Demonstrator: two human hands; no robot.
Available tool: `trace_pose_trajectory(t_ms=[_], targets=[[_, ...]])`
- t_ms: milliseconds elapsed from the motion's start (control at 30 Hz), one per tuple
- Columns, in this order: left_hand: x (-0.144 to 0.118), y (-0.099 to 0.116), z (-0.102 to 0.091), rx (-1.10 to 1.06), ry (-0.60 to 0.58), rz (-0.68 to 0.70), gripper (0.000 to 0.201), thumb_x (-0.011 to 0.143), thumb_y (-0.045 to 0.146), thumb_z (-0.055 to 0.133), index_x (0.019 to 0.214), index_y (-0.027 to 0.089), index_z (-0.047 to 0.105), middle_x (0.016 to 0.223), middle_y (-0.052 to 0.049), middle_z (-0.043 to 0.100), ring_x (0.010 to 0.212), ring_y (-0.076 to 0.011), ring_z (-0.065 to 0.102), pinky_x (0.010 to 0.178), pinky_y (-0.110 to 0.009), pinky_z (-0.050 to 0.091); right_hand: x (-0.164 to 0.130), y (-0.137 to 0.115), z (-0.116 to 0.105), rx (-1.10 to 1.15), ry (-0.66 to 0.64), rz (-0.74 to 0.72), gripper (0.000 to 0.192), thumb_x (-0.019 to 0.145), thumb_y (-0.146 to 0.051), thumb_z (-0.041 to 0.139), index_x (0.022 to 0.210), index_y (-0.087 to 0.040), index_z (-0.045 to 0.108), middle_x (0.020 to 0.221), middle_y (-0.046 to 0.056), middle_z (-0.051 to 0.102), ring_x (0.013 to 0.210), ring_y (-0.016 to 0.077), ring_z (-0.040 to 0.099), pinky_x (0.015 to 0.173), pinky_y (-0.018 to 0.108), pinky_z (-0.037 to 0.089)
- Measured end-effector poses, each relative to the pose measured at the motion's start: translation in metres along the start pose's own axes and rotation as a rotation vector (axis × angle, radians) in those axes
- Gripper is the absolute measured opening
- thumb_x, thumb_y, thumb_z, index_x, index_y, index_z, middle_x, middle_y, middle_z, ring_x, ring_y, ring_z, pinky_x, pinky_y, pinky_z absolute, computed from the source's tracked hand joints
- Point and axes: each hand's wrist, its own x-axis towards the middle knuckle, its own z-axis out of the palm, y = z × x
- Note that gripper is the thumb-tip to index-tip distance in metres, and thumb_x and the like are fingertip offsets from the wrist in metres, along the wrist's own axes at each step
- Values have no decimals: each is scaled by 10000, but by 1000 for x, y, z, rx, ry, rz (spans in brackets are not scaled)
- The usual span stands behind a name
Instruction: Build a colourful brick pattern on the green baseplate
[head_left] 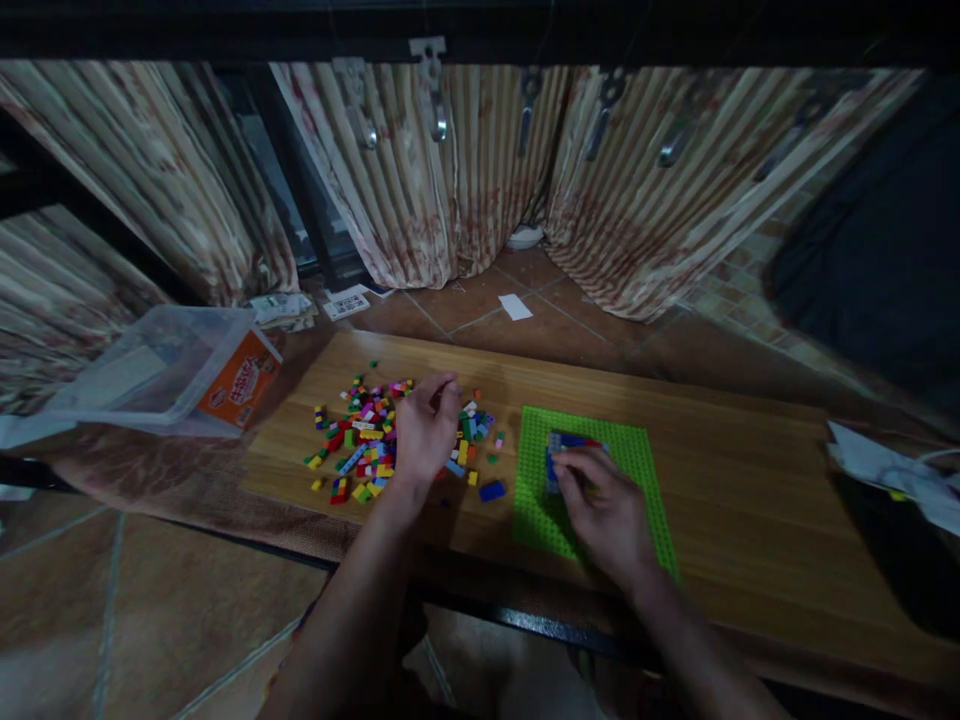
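Note:
My left hand [429, 425] hovers over a loose pile of small coloured building bricks [367, 434], its fingers curled together; whatever they may hold is too small to make out. On the wooden board lies a bright green studded baseplate [536, 525]. A low row of blue, grey and red bricks [574, 440] sits on it, partly covered by my right hand [607, 505]. The thumb and index finger of that hand pinch at a building brick along the left side of this row. A dark blue brick [492, 491] lies between the pile and the baseplate.
The long wooden board [750, 470] carries everything. At the left stands a clear plastic box [172, 370] with an orange label. Papers and a dark item [885, 530] lie at the right end. Metal hooks [439, 125] hang above, before striped curtains [480, 180].

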Motion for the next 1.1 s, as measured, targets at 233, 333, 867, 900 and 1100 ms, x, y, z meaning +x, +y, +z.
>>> trace_pose_trajectory(t_ms=[233, 333, 867, 900, 1100], targets=[[6, 3, -11, -74, 63, -34, 274, 840, 325, 560, 998, 134, 675, 813, -48, 707, 665, -130, 635, 595, -207, 475, -29, -21, 36, -63, -227, -263, 219, 909, -161, 473, 1065, -208, 620, 1049, 67, 642, 983, 178, 602, 867, 329, 522], [11, 1, -18, -82, 61, -49, 253, 829, 293, 561, 984, 127, 672, 820, -51, 710, 681, -134, 645, 614, -213, 487, -33, -20, 45, -110, -238, -274, 273, 904, -147, 465, 1141, -198, 590, 1119, 85, 623, 1053, 196, 588, 911, 352, 520], [13, -5, -26, 186, -148, 10, 233, 841, 235, 519, 981, 152, 685, 961, -62, 718, 873, -172, 657, 812, -281, 499, -31, -15, 50, -110, -253, -213, 260, 900, -136, 453, 1114, -192, 589, 1084, 85, 595, 990, 188, 603, 861, 319, 540], [12, -6, -26, 229, -191, 33, 240, 837, 215, 513, 993, 155, 684, 992, -64, 714, 908, -175, 653, 841, -286, 493, -31, -15, 50, -101, -258, -205, 257, 899, -136, 455, 1108, -194, 591, 1073, 82, 597, 980, 186, 604, 849, 316, 542], [4, -1, -24, 496, -484, 145, 415, 768, 127, 520, 1163, 213, 614, 1082, -39, 689, 993, -182, 634, 904, -291, 478, -29, -16, 50, -73, -279, -170, 252, 899, -133, 455, 1098, -210, 589, 1045, 69, 607, 964, 184, 611, 835, 319, 542]])
